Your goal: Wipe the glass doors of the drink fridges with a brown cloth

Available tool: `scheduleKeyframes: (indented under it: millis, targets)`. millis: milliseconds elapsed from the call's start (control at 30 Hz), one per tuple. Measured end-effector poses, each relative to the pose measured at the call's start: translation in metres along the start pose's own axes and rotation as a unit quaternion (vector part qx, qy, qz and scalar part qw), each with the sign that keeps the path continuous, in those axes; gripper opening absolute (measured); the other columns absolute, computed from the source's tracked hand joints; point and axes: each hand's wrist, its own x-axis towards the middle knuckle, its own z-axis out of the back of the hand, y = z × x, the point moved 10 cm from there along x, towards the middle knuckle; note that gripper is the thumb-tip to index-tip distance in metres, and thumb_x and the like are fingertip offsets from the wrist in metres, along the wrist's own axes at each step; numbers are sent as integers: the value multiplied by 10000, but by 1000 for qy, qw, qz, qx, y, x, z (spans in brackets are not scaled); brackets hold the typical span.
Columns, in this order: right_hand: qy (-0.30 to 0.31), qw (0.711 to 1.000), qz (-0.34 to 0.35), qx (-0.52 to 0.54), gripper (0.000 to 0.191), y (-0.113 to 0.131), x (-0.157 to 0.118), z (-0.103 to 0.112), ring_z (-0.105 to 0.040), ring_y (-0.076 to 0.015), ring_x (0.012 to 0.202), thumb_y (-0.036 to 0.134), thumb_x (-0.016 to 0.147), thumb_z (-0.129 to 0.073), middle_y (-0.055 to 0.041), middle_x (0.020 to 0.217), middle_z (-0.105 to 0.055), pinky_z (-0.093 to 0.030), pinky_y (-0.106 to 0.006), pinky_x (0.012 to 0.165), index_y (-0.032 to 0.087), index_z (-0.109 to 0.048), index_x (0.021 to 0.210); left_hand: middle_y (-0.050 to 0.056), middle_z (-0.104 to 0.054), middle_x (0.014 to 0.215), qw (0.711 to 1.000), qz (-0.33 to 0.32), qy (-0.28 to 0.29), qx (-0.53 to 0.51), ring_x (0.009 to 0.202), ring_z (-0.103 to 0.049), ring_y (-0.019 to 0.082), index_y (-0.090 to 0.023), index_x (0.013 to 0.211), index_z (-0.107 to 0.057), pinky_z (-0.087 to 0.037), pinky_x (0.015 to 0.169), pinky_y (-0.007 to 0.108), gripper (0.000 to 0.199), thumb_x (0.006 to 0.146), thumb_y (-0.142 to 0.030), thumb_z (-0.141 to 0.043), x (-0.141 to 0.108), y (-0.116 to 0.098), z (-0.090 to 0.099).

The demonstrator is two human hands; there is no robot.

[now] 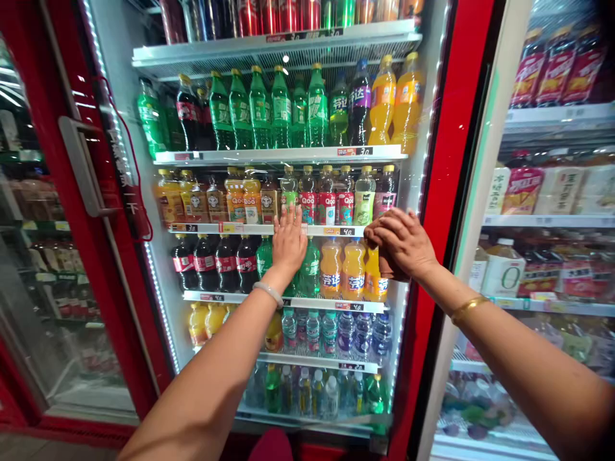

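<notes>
My left hand (289, 242) lies with its palm toward the glass front of a drinks cooler, fingers stretched upward and slightly apart, with nothing in it. Behind it are green bottles (308, 269). My right hand (408, 242) is at the right side of the same cooler, fingers bent and close together. A dark brown shape lies against its fingers and palm; whether this is an object or a reflection cannot be told. Orange drink bottles (354, 267) stand behind the glass just left of my right hand.
Shelves (283, 156) hold rows of bottles, with cans (269, 18) on top. A grey handle (79, 166) is on the red frame at the left, beside a hanging red cord (138, 166). Another stocked cooler (552, 221) stands at the right.
</notes>
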Motion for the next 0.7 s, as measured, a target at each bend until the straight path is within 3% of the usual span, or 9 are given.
scheduleKeyframes:
  millis: [67, 167, 233, 300, 400, 467, 567, 700]
  targets:
    - [-55, 992, -112, -21, 324, -25, 11, 4, -298, -253, 1547, 284, 1045, -441, -56, 1448, -573, -204, -606, 1320, 308, -613, 1319, 104, -113, 1748, 999, 34, 6, 12, 1630, -25, 269, -144, 1672, -148, -38, 1342, 553, 718, 1007, -210, -411, -3, -15, -10]
    - [-82, 982, -165, -33, 391, -16, 28, -4, -133, -305, 1606, 270, 1046, -419, -119, 1549, -476, -119, -694, 1304, 250, -548, 1415, 139, -75, 1744, 997, 74, 7, 7, 1628, -13, 279, -110, 1673, -71, -7, 1331, 580, 769, 1008, -237, -435, -5, -47, -24]
    - [-45, 992, -112, -28, 413, 6, 26, -11, -153, -270, 1611, 233, 1035, -441, -56, 1573, -482, -170, -641, 1322, 296, -542, 1430, 125, -81, 1743, 998, 59, 17, -3, 1627, -36, 276, -138, 1676, -70, -25, 1329, 586, 783, 999, -235, -451, -6, -73, -30]
    - [24, 1000, -3, -14, 457, 28, 5, -13, -212, -242, 1603, 185, 1016, -469, -3, 1567, -511, -259, -576, 1320, 330, -536, 1445, 95, -101, 1744, 999, -1, 37, -8, 1626, -67, 265, -182, 1677, -112, -40, 1334, 568, 777, 989, -225, -469, -12, -102, -34]
    - [74, 994, 83, -4, 450, 24, -35, 3, -224, -268, 1603, 163, 1002, -499, -23, 1534, -554, -328, -587, 1289, 300, -565, 1426, 78, -123, 1743, 997, -55, 48, -30, 1624, -74, 265, -221, 1676, -137, -37, 1332, 578, 783, 977, -208, -489, -32, -130, -30]
    - [56, 997, 45, -9, 401, -3, -40, 17, -248, -253, 1595, 178, 1012, -499, -17, 1508, -578, -325, -580, 1296, 308, -601, 1377, 86, -133, 1742, 996, -36, 35, -71, 1622, -79, 270, -237, 1680, -98, -39, 1323, 609, 785, 988, -197, -467, -46, -137, -21]
    - [10, 998, -59, -25, 374, -43, -24, 22, -214, -223, 1604, 215, 1047, -439, -20, 1524, -554, -252, -576, 1333, 309, -590, 1377, 63, -166, 1738, 986, -4, 9, -166, 1617, -109, 268, -298, 1678, -85, -40, 1314, 629, 735, 1028, -218, -417, -61, -150, 1]
    - [-11, 991, -128, -34, 383, -52, -27, 13, -106, -218, 1627, 263, 1071, -388, -39, 1556, -503, -192, -598, 1348, 311, -541, 1419, -28, -274, 1719, 934, 21, -28, -356, 1598, -225, 200, -373, 1661, -167, -163, 1339, 501, 596, 1083, -276, -278, -76, -162, 66]
